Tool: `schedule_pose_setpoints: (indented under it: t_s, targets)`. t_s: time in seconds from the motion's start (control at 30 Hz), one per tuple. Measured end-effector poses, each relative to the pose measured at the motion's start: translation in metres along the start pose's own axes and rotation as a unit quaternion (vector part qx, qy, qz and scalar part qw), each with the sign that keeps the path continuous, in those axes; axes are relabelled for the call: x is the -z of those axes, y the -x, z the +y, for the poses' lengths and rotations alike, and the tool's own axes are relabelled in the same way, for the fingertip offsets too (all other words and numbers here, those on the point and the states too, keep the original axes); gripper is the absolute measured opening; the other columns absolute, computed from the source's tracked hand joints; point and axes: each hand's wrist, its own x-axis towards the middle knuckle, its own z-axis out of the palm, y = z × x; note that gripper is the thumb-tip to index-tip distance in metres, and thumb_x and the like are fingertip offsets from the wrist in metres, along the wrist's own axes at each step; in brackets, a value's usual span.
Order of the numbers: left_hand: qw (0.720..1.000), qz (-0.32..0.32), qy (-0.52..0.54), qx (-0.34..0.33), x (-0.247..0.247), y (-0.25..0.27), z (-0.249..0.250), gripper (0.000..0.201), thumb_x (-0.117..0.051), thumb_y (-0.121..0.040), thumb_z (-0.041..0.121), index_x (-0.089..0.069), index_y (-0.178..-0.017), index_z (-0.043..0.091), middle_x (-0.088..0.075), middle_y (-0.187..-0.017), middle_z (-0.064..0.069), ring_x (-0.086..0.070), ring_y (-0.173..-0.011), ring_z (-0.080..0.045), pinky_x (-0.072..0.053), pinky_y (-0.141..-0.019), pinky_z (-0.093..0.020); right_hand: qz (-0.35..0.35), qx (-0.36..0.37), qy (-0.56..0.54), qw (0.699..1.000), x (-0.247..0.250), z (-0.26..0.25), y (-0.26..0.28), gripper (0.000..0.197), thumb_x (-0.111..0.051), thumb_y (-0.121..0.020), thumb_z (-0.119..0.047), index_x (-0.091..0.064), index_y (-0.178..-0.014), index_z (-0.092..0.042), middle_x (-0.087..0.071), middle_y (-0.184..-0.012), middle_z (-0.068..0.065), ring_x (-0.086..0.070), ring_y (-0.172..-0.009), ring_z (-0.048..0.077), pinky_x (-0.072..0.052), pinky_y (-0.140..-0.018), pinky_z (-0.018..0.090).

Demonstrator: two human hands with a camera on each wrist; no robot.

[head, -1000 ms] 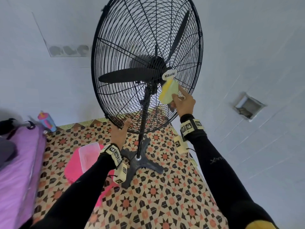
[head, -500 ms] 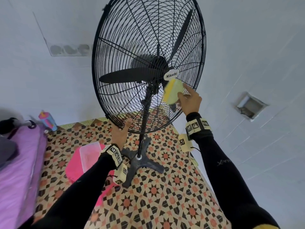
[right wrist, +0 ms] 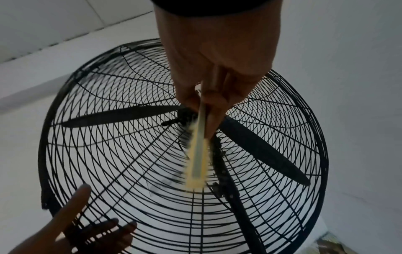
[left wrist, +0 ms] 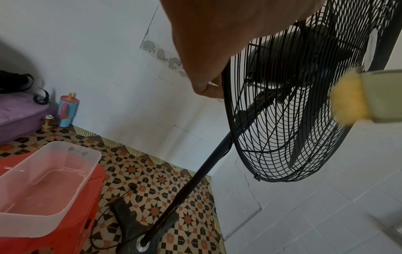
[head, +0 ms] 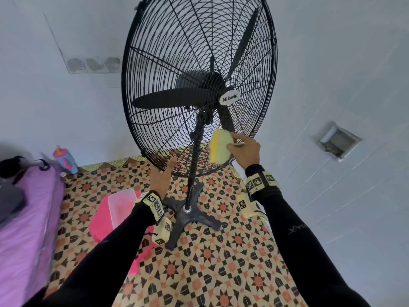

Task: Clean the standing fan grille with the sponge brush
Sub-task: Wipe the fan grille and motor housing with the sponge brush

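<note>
The black standing fan grille [head: 177, 52] fills the upper middle of the head view, with a white badge at its hub. My right hand [head: 245, 149] grips the handle of the yellow sponge brush [head: 220, 147], whose pad lies against the lower front wires just right of the pole. The right wrist view shows the sponge brush [right wrist: 196, 163] blurred, edge-on over the fan grille [right wrist: 130, 171]. My left hand [head: 161, 176] holds the bottom rim. There the left hand [right wrist: 71, 223] has its thumb in front and its fingers behind the wires.
The fan pole [head: 194, 156] drops to a cross-shaped base [head: 190, 216] on a patterned floor. A clear plastic tub [head: 120, 204] sits on a pink stool [head: 99, 222] at the left. A purple mattress [head: 22, 229] and a tumbler [head: 65, 159] lie further left. White walls stand close behind and to the right.
My right hand has carried the sponge brush down from beside the hub badge to the lower part of the grille. The left hand stays on the bottom rim.
</note>
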Motion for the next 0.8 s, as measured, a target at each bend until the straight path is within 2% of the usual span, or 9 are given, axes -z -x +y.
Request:
schedule_pose_setpoints:
  t_s: [0.07,0.17,0.27,0.33,0.43,0.53,0.6,0.67,0.8]
  targets:
    - [1.000,0.001,0.000,-0.005,0.000,0.001,0.000,0.123,-0.058,-0.073,0.094,-0.016,-0.164,0.023,-0.038,-0.165,-0.002,-0.040,-0.149,-0.023,-0.032,-0.123,-0.052,0.012,-0.009,-0.004,1.000,0.002,0.000,0.000,0.038,-0.077,-0.083,-0.010,-0.073,-0.120,-0.015,-0.072,-0.103,0.000,-0.072,-0.084,0.016,-0.063,-0.078,0.039]
    - [1.000,0.001,-0.003,0.000,-0.001,0.002,0.001,0.122,-0.060,-0.073,0.093,-0.016,-0.164,0.025,-0.040,-0.164,-0.001,-0.041,-0.148,-0.023,-0.033,-0.123,-0.052,0.116,-0.005,-0.071,0.991,-0.005,-0.003,0.006,0.042,-0.070,-0.092,-0.011,-0.065,-0.134,-0.015,-0.069,-0.113,0.002,-0.072,-0.095,0.017,-0.062,-0.073,0.025]
    - [1.000,-0.003,-0.006,0.006,0.000,-0.001,-0.002,0.120,-0.059,-0.073,0.093,-0.018,-0.164,0.025,-0.040,-0.164,0.000,-0.041,-0.149,-0.023,-0.033,-0.123,-0.053,0.058,0.007,-0.030,0.998,-0.017,0.007,0.017,0.043,-0.072,-0.088,-0.013,-0.067,-0.130,-0.020,-0.069,-0.115,0.001,-0.071,-0.097,0.018,-0.062,-0.080,0.028]
    - [1.000,-0.005,-0.008,0.006,0.001,-0.001,-0.001,0.120,-0.059,-0.073,0.093,-0.017,-0.164,0.026,-0.039,-0.164,0.000,-0.041,-0.148,-0.022,-0.033,-0.123,-0.053,0.033,0.009,0.013,0.999,-0.012,0.011,0.018,0.041,-0.074,-0.085,-0.016,-0.070,-0.125,-0.023,-0.072,-0.110,0.000,-0.070,-0.082,0.004,-0.061,-0.084,0.033]
    - [1.000,-0.005,-0.008,-0.010,0.001,0.006,0.005,0.123,-0.057,-0.074,0.093,-0.014,-0.165,0.022,-0.042,-0.162,-0.001,-0.054,-0.136,-0.018,-0.037,-0.119,-0.043,0.101,0.019,-0.058,0.993,-0.009,0.010,0.019,0.044,-0.069,-0.093,-0.010,-0.063,-0.136,-0.015,-0.068,-0.110,-0.007,-0.064,-0.082,-0.012,-0.059,-0.076,0.015]
    - [1.000,-0.006,0.000,-0.012,0.000,0.009,0.009,0.126,-0.057,-0.072,0.094,-0.012,-0.165,0.022,-0.037,-0.165,-0.003,-0.047,-0.142,-0.022,-0.033,-0.122,-0.046,0.062,-0.003,-0.057,0.996,-0.019,0.017,0.030,0.045,-0.068,-0.092,-0.009,-0.063,-0.135,-0.021,-0.070,-0.116,0.002,-0.071,-0.090,0.010,-0.063,-0.071,0.026]
    - [1.000,-0.006,0.008,0.000,0.002,0.008,0.009,0.125,-0.057,-0.072,0.095,-0.009,-0.165,0.026,-0.030,-0.169,-0.003,-0.034,-0.152,-0.025,-0.026,-0.125,-0.053,0.004,-0.022,-0.003,1.000,-0.020,0.026,0.037,0.042,-0.071,-0.086,-0.012,-0.069,-0.125,-0.025,-0.076,-0.092,0.005,-0.074,-0.069,0.018,-0.064,-0.067,0.038]
    - [1.000,-0.006,0.006,0.003,0.003,0.009,0.009,0.125,-0.057,-0.072,0.094,-0.007,-0.165,0.027,-0.026,-0.170,-0.003,-0.029,-0.154,-0.027,-0.024,-0.126,-0.054,0.001,-0.022,-0.010,1.000,-0.016,0.029,0.041,0.039,-0.071,-0.087,-0.012,-0.070,-0.125,-0.023,-0.073,-0.081,-0.005,-0.072,-0.063,0.016,-0.063,-0.066,0.036]
    - [1.000,-0.012,0.003,0.001,0.002,0.016,0.014,0.123,-0.059,-0.078,0.088,-0.001,-0.166,0.023,-0.019,-0.172,-0.006,-0.024,-0.156,-0.027,-0.021,-0.127,-0.051,0.073,0.000,-0.026,0.997,-0.021,0.029,0.040,0.044,-0.065,-0.098,-0.019,-0.057,-0.140,-0.024,-0.069,-0.117,0.001,-0.069,-0.088,0.001,-0.061,-0.074,0.021]
